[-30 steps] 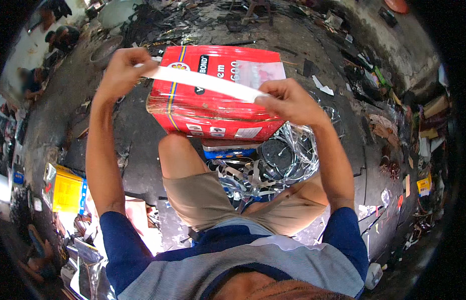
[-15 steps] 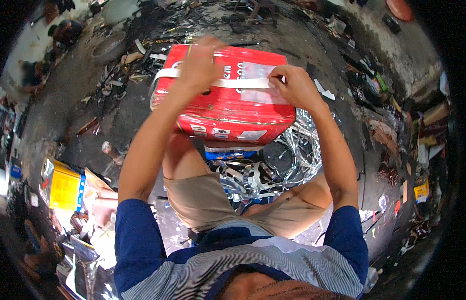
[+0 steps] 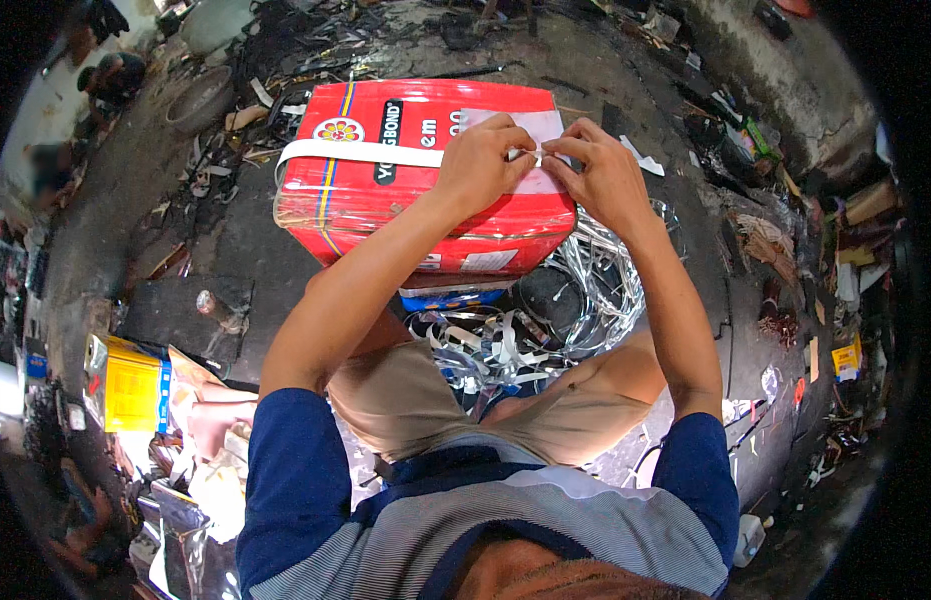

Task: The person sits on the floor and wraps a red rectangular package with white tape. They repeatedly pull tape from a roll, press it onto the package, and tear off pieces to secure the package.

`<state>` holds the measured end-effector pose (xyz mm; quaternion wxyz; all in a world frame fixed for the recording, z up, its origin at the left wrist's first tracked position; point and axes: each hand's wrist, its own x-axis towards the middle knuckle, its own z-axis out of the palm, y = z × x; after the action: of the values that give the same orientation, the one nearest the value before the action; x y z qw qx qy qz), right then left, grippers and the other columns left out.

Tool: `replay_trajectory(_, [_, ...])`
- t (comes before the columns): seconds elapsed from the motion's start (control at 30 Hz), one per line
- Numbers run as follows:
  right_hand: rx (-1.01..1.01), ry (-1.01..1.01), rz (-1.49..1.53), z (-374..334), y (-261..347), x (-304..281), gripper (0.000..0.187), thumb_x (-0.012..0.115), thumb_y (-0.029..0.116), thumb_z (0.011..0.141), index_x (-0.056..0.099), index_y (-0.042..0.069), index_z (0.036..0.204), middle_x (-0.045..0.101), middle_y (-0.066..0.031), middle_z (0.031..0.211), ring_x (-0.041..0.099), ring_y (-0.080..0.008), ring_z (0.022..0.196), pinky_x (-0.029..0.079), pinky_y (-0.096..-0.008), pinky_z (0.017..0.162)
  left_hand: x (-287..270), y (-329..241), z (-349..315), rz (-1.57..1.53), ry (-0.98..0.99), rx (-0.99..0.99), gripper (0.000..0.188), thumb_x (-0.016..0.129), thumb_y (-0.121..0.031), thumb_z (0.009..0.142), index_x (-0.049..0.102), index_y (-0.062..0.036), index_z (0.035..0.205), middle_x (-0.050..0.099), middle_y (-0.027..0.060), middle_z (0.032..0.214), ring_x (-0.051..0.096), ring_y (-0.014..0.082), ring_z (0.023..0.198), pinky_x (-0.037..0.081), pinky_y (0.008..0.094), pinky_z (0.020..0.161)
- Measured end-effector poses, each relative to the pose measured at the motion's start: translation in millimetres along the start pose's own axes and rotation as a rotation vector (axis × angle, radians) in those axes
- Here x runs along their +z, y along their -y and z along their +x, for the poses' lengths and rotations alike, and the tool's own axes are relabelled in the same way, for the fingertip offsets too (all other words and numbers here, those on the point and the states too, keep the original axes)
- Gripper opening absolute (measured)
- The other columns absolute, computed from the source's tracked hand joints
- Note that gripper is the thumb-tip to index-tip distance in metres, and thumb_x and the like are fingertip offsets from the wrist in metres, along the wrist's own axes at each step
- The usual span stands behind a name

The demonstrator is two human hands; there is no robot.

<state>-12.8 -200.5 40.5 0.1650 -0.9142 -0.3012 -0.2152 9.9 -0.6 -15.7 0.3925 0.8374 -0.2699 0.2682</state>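
Note:
A red box (image 3: 385,212), wrapped in shiny clear film, rests in front of my knees. A flat white strap (image 3: 380,152) runs over its top from the left edge toward the right. My left hand (image 3: 485,165) pinches the strap over the right part of the box top. Close beside it, my right hand (image 3: 603,178) has thumb and fingers pinched on the strap's right part, fingertips almost meeting the left ones. Beneath both hands lies a whitish patch (image 3: 538,124) on the box top. The fingers partly hide the strap where they grip it.
Tangled silver strips (image 3: 603,290) lie right of the box and between my legs. A blue packet (image 3: 455,299) shows under the box's near side. To the left are a yellow carton (image 3: 133,382) and a short cylinder (image 3: 215,308). Another person (image 3: 117,78) is at the far left.
My left hand has moved right along the strap, from the box's left-middle to beside my right hand, uncovering the strap's left stretch. The box appears slightly further left in view.

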Motion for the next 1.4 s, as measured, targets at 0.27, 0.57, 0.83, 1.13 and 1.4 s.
replay_trajectory(0.27, [-0.120, 0.022, -0.038, -5.0, -6.4, 3.3, 0.017, 0.070, 0.020, 0.090, 0.075, 0.006, 0.098, 0.065, -0.0102, 0.101, 0.068, -0.0324, 0.084, 0.055, -0.0423, 0.074, 0.1, -4.6, -7.1, 0.071, 0.014, 0.139, 0.014, 0.075, -0.016, 0.083, 0.070, -0.0047, 0.089, 0.064, 0.0112, 0.090, 0.067, 0.0309, 0.076, 0.054, 0.0396, 0.067])
replay_trajectory(0.57, [-0.064, 0.015, 0.228, -0.4, -15.3, 2.5, 0.015, 0.075, 0.015, 0.084, 0.075, 0.003, 0.093, 0.062, -0.0102, 0.098, 0.065, -0.0278, 0.088, 0.051, -0.0386, 0.078, 2.8, 1.0, 0.8, -0.301, 0.056, -0.186, 0.017, 0.078, -0.017, 0.076, 0.076, -0.0047, 0.087, 0.063, 0.0127, 0.082, 0.066, 0.0285, 0.075, 0.052, 0.0387, 0.066])
replay_trajectory(0.83, [0.102, -0.180, 0.316, -6.7, -10.1, 20.4, 0.015, 0.078, 0.018, 0.080, 0.076, 0.004, 0.085, 0.060, -0.0119, 0.088, 0.063, -0.0275, 0.077, 0.051, -0.0373, 0.071, 0.8, -1.3, 1.8, -0.201, 0.034, -0.166, 0.014, 0.075, -0.018, 0.078, 0.076, -0.0048, 0.083, 0.065, 0.0131, 0.082, 0.066, 0.0298, 0.075, 0.051, 0.0405, 0.067])
replay_trajectory(1.13, [0.453, -0.194, 0.682, -3.4, -31.5, 58.4, 0.017, 0.074, 0.015, 0.075, 0.065, 0.004, 0.084, 0.050, -0.0013, 0.065, 0.047, -0.0136, 0.062, 0.042, -0.0300, 0.059, 1.5, -10.1, 15.2, -0.080, 0.065, -0.150, 0.013, 0.073, -0.014, 0.077, 0.074, -0.0009, 0.080, 0.066, 0.0128, 0.077, 0.066, 0.0246, 0.068, 0.052, 0.0361, 0.064])
replay_trajectory(1.4, [0.523, -0.226, 0.617, -5.1, -18.8, 46.5, 0.033, 0.078, 0.029, 0.081, 0.058, 0.003, 0.083, 0.054, -0.0060, 0.068, 0.053, -0.0146, 0.062, 0.045, -0.0342, 0.059, -12.3, -2.2, 32.1, -0.057, 0.272, 0.052, 0.018, 0.070, -0.017, 0.077, 0.074, -0.0003, 0.079, 0.068, 0.0164, 0.079, 0.067, 0.0329, 0.071, 0.054, 0.0417, 0.068])
